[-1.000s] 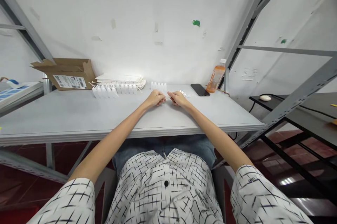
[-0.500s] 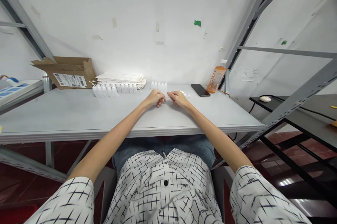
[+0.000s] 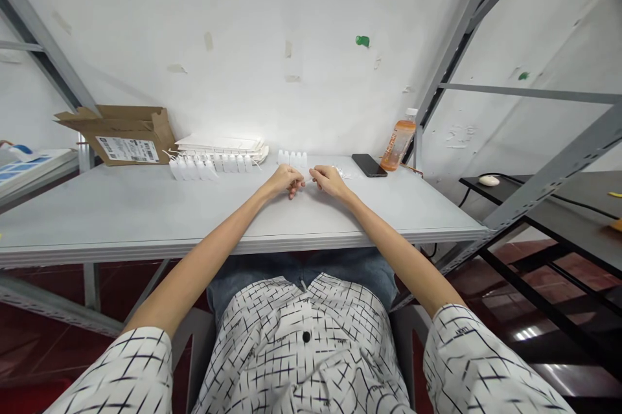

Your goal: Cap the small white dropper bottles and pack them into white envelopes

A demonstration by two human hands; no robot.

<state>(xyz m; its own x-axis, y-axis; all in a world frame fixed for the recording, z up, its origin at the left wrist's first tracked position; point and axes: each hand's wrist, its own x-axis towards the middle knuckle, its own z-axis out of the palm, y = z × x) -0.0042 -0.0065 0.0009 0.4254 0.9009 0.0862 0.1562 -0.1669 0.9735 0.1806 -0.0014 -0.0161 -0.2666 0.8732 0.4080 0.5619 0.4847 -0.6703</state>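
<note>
My left hand [image 3: 286, 181] and my right hand [image 3: 328, 181] rest close together on the grey table [image 3: 146, 213], far from its front edge. Both have their fingers curled and pinched towards each other around a small, thin, pale item that is too small to name. Just behind my hands stands a short row of small white bottles [image 3: 292, 157]. A crumpled clear wrapper [image 3: 343, 172] lies beside my right hand.
A longer row of small white bottles [image 3: 210, 166] and a stack of white sheets [image 3: 223, 144] sit at the back left, next to an open cardboard box [image 3: 118, 135]. A black phone [image 3: 369, 165] and an orange drink bottle [image 3: 399, 140] are at the back right. Metal shelf struts [image 3: 549, 177] rise on the right.
My hands stay in the same place; the fingers shift slightly around the small item. The view has tilted a little.
</note>
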